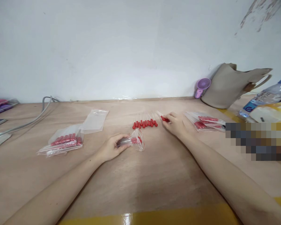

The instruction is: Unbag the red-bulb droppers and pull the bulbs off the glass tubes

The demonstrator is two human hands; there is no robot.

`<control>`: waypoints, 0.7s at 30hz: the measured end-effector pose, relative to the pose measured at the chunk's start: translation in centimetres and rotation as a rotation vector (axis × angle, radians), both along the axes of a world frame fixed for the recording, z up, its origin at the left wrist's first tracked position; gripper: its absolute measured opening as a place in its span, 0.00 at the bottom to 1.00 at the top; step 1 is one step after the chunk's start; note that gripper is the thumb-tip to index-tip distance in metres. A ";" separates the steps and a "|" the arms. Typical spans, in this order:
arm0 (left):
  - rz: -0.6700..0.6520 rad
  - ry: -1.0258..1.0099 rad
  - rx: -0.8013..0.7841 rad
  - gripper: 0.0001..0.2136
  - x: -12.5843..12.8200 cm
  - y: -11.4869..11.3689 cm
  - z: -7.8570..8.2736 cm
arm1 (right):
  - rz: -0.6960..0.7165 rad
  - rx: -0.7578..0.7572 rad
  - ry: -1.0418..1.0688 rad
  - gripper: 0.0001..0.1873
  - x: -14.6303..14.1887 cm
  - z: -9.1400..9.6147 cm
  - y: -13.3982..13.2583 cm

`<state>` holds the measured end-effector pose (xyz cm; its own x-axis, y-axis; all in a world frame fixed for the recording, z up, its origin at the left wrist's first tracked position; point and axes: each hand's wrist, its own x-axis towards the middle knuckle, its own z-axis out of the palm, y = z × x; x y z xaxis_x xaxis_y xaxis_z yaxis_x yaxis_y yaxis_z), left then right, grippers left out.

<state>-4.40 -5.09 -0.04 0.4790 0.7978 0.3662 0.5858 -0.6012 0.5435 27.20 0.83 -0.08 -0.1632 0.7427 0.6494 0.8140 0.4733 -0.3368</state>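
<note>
My left hand [113, 147] is closed round a clear plastic bag [139, 144], its mouth spread open to the right. Inside the bag are droppers with red bulbs [135, 140] and clear stems. A dropper with a red bulb [164, 118] is pinched in the fingers of my right hand [174, 124], its thin clear stem pointing up and left. Between the hands, just beyond the bag, lies a row of several droppers [145, 123], red bulbs towards me and clear stems towards the wall.
Filled bags of droppers lie in a pile on the left [65, 140] and another on the right [206, 122]. A flat zip bag [95, 121] lies at the left. A grey cable [35, 118], purple fan [202, 86], beige bag [229, 86] and water bottle [264, 98] stand or lie farther out.
</note>
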 end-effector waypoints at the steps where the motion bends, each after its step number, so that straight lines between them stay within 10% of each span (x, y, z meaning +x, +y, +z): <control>1: 0.004 0.002 0.004 0.15 0.0 0.0 0.0 | 0.015 -0.009 -0.030 0.10 -0.1 -0.1 0.1; 21: 0.022 0.012 -0.037 0.15 0.2 -0.1 0.2 | 0.159 -0.150 -0.204 0.11 -1.1 -0.4 -0.3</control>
<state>-4.17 -5.22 0.19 0.4653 0.8210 0.3309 0.6054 -0.5679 0.5577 26.12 0.54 -0.45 -0.4009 0.7826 0.4763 0.7915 0.5577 -0.2500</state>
